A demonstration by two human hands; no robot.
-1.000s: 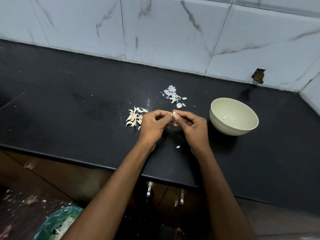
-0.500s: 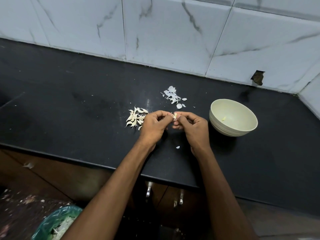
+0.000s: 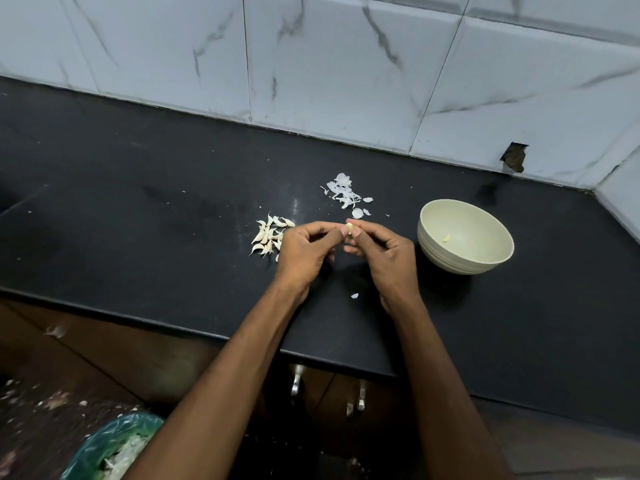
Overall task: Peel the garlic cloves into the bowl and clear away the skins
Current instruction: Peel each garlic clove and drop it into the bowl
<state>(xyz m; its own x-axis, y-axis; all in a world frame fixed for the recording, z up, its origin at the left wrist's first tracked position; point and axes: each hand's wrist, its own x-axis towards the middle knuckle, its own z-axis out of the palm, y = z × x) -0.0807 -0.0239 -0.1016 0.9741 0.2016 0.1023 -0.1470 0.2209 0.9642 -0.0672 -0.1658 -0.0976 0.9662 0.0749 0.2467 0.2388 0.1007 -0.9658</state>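
Note:
Both hands meet over the black counter (image 3: 138, 202). My right hand (image 3: 388, 261) pinches a small garlic clove (image 3: 350, 228) at its fingertips, and my left hand (image 3: 306, 252) pinches the same clove from the left. A pile of unpeeled cloves (image 3: 268, 237) lies just left of my left hand. A heap of white skins (image 3: 344, 194) lies beyond the hands. The pale green bowl (image 3: 433, 251) stands to the right, with one peeled clove (image 3: 446, 238) inside it.
A loose scrap of skin (image 3: 354, 295) lies on the counter between my wrists. A bin lined with a green bag (image 3: 114, 445) stands on the floor at the lower left. Marble-look wall tiles (image 3: 346, 64) back the counter, with a hole (image 3: 514, 159) at the right.
The fingertips have shifted slightly on the clove, which now shows more at the top of my right hand. Both hands stay in the same spot.

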